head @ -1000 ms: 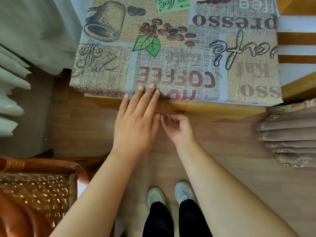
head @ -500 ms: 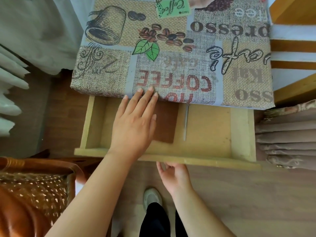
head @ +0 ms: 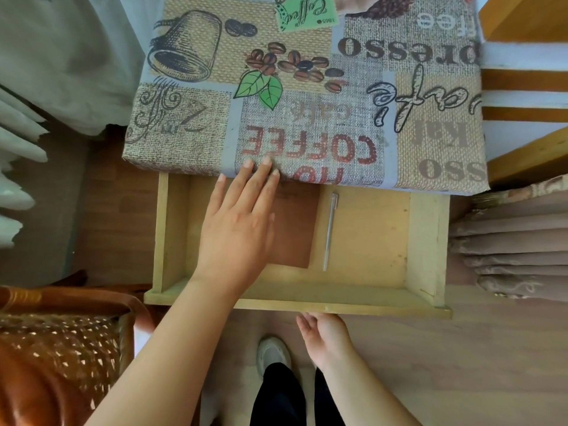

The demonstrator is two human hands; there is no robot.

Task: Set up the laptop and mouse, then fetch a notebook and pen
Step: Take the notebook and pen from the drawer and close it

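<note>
Wood-look flooring (head: 461,364) fills the bottom of the view, with a small table under a coffee-print burlap-style tablecloth (head: 307,103) taking up the top, so this looks like the fetch part of the job. Under the cloth's edge sits a pale plywood drawer (head: 424,241), pulled most of the way out, which is probably why the person stands back with a white shoe (head: 272,353) below it. Inside lies a flat brown notebook (head: 296,229), its top tucked under the cloth, and just to its right, not touching it, a slim silver pen (head: 329,232) lying lengthwise. The left hand (head: 236,232) is spread flat, empty, with fingertips (head: 266,161) pressing the cloth's hem, likely bracing the table while the drawer slides; it covers the notebook's left part. The right hand (head: 325,333) is loosely open, palm up, just below the drawer's front rail, gripping nothing I can make out. Compared with half a second back, the drawer has come out a bit further and the right hand looks like it's let go.
</note>
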